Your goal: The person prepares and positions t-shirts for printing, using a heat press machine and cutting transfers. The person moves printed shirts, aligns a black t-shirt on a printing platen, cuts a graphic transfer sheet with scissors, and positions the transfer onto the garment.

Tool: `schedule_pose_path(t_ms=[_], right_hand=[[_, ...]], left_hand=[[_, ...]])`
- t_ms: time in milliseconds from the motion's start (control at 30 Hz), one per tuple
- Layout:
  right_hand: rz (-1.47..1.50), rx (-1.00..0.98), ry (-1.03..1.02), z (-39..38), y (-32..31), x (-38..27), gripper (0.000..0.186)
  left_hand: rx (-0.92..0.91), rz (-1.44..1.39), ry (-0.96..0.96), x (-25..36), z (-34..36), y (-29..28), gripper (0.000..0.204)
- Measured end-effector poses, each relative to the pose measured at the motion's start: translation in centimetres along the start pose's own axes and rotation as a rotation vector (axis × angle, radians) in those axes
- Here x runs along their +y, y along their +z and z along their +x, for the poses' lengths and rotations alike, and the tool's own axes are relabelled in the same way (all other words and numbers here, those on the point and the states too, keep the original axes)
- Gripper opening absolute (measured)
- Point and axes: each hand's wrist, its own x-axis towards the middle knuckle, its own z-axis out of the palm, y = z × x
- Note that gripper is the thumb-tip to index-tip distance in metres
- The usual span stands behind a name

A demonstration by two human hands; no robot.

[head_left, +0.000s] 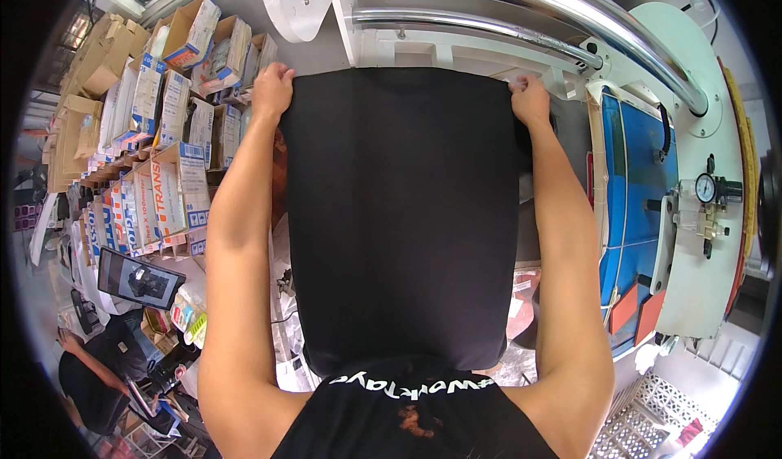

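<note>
Black cloth point(403, 215) pinched by left fingers point(282, 70), right fingers point(523, 84); grey surface point(314, 52) beyond, boxes point(173, 105) leftward.

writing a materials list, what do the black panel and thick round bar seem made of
Black panel: probably matte fabric, from its dull surface and soft edges, though uncertain. Thick round bar: likely polished steel or chromed metal, given its bright mirror-like streaks.

The black top point(350, 426) bears white lettering point(433, 390) and a brown mark point(416, 421).
</note>
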Motion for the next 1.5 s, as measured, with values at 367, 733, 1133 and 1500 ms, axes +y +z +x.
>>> schedule_pose_path(t_ms=[367, 733, 1133, 1500], right_hand=[[-0.212, -0.194, -0.382, -12.0, -0.5, -15.0, 0.045], [-0.109, 0.068, 0.125, -13.4, -8.0, -1.9, 0.041], [1.653, -0.325, 0.753, -15.2, -5.0, 4.0, 0.07], [1.017, 0.074, 0.88, -12.6, -0.8, 6.4, 0.073]], left_hand=[[-0.142, -0.021, 0.477, 15.9, -8.7, -1.3, 0.012], [-0.298, -0.293, -0.294, -2.0, -13.3, -7.5, 0.036], [-0.479, -1.919, -0.75, -1.6, -14.4, -6.9, 0.064], [-0.25, -1.761, -0.952, -7.5, -13.7, -4.7, 0.04]])
